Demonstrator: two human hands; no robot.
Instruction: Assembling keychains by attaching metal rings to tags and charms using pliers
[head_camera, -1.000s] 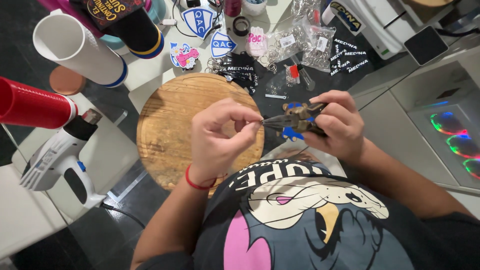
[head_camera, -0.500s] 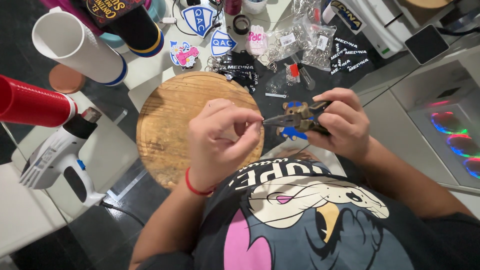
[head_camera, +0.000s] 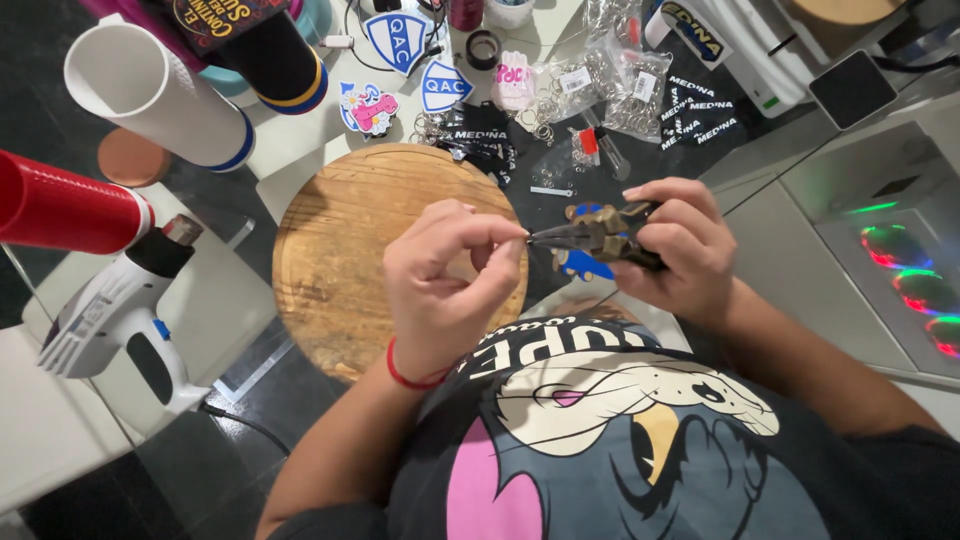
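My right hand (head_camera: 682, 250) grips a pair of needle-nose pliers (head_camera: 596, 232) with dark handles, their tip pointing left. My left hand (head_camera: 443, 285), a red band on its wrist, pinches something very small at the pliers' tip with thumb and forefinger; the item is too small to make out. Both hands hover over the right edge of a round wooden board (head_camera: 345, 250). A blue piece (head_camera: 583, 265) shows just under the pliers.
A white heat gun (head_camera: 115, 315) lies at the left. A red roll (head_camera: 60, 210), a white roll (head_camera: 155, 95) and a black roll (head_camera: 260, 45) stand behind it. Shield stickers (head_camera: 397, 38), bags of metal rings (head_camera: 625, 85) and black patches (head_camera: 700, 105) lie at the back.
Both hands stay together at the board's right edge. The left fingers have shifted slightly at the pliers' tip.
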